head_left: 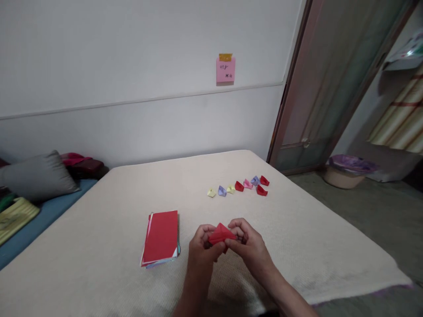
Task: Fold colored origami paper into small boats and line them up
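A folded red paper boat (219, 234) is held between both hands over the near part of the cloth-covered table (115, 290). My left hand (202, 246) grips its left side, thumb in front and fingers behind. On the right side my right hand (247, 244) pinches it the same way, its thumb tip close to the left thumb. The boat's peak points up, away from me; its underside is partly hidden by the thumbs. To the left lies a stack of coloured paper (161, 237) with a red sheet on top.
Several small folded paper boats stand in a row farther back, among them a yellow one (211, 193) and a red one (262, 190). A pink note (225, 70) is taped to the wall. A grey cushion (39, 176) lies at left; a basin (345, 174) stands on the floor at right.
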`<action>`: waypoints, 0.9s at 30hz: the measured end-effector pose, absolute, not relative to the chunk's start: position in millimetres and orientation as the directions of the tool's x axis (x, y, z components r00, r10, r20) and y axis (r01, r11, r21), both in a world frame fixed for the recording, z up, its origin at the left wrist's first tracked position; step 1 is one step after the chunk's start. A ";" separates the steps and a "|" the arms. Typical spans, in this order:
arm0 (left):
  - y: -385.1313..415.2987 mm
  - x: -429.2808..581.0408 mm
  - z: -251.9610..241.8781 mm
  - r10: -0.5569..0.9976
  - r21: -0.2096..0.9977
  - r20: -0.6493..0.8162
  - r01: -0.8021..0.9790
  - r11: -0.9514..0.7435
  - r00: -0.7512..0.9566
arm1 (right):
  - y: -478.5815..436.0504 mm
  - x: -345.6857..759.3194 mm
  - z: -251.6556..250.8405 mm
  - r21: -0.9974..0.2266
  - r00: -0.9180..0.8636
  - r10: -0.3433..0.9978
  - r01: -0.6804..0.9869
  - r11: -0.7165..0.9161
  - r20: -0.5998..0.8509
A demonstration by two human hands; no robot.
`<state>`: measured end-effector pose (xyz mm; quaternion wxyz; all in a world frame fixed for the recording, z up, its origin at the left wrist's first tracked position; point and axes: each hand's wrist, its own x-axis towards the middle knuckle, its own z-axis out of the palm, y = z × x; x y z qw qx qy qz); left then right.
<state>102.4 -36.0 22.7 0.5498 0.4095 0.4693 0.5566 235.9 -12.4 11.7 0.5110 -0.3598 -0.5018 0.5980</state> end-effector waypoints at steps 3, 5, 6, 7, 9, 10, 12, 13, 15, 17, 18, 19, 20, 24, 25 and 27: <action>-35.4 104.6 19.2 0.994 0.970 -0.110 -0.221 0.102 -0.026 | -12.9 235.9 11.4 -0.973 -0.217 0.973 -0.228 0.027 0.078; -35.8 105.9 17.5 0.991 0.965 -0.124 -0.240 0.110 -0.046 | -12.4 235.8 11.1 -0.972 -0.208 0.975 -0.233 0.026 0.076; -36.1 106.2 17.0 0.990 0.962 -0.126 -0.251 0.109 -0.055 | -12.1 235.9 11.1 -0.970 -0.204 0.976 -0.242 0.026 0.077; -36.4 106.3 16.7 0.991 0.960 -0.122 -0.261 0.103 -0.060 | -11.9 236.0 11.2 -0.968 -0.199 0.977 -0.251 0.027 0.079; -36.9 105.9 16.3 0.992 0.955 -0.109 -0.282 0.088 -0.061 | -12.1 236.3 11.5 -0.964 -0.190 0.978 -0.266 0.031 0.084; -36.9 105.5 16.2 0.993 0.954 -0.106 -0.287 0.086 -0.058 | -12.4 236.4 11.8 -0.963 -0.184 0.979 -0.268 0.035 0.087; -36.4 104.7 15.7 0.994 0.958 -0.100 -0.274 0.082 -0.053 | -13.3 236.0 12.5 -0.962 -0.179 0.980 -0.270 0.038 0.089; -36.1 104.5 15.4 0.994 0.963 -0.098 -0.255 0.082 -0.053 | -13.8 235.4 12.9 -0.961 -0.179 0.980 -0.274 0.034 0.086; -35.4 104.6 14.6 0.994 0.973 -0.094 -0.215 0.080 -0.059 | -14.6 233.7 13.9 -0.958 -0.173 0.982 -0.285 0.026 0.078; -35.1 104.9 14.1 0.993 0.976 -0.096 -0.204 0.082 -0.062 | -15.1 231.7 14.7 -0.958 -0.148 0.987 -0.286 0.021 0.066; -35.1 105.1 14.0 0.993 0.975 -0.096 -0.207 0.081 -0.064 | -15.1 230.9 14.7 -0.960 -0.129 0.990 -0.281 0.019 0.057; -35.1 105.2 14.0 0.993 0.974 -0.094 -0.214 0.077 -0.067 | -15.0 230.4 14.5 -0.962 -0.109 0.993 -0.274 0.015 0.047; -35.3 105.3 14.1 0.993 0.973 -0.092 -0.219 0.074 -0.069 | -14.7 230.2 13.9 -0.964 -0.091 0.995 -0.266 0.012 0.038; -35.8 105.4 13.0 0.990 0.970 -0.101 -0.230 0.077 -0.096 | -12.1 232.4 9.7 -0.974 -0.035 0.999 -0.226 0.029 0.038; -35.7 105.3 11.9 0.989 0.968 -0.103 -0.241 0.074 -0.110 | -11.3 233.3 8.6 -0.975 -0.039 0.998 -0.218 0.036 0.046; -35.1 104.2 8.7 0.983 0.960 -0.103 -0.273 0.059 -0.151 | -10.1 235.0 6.9 -0.978 -0.071 0.996 -0.206 0.044 0.060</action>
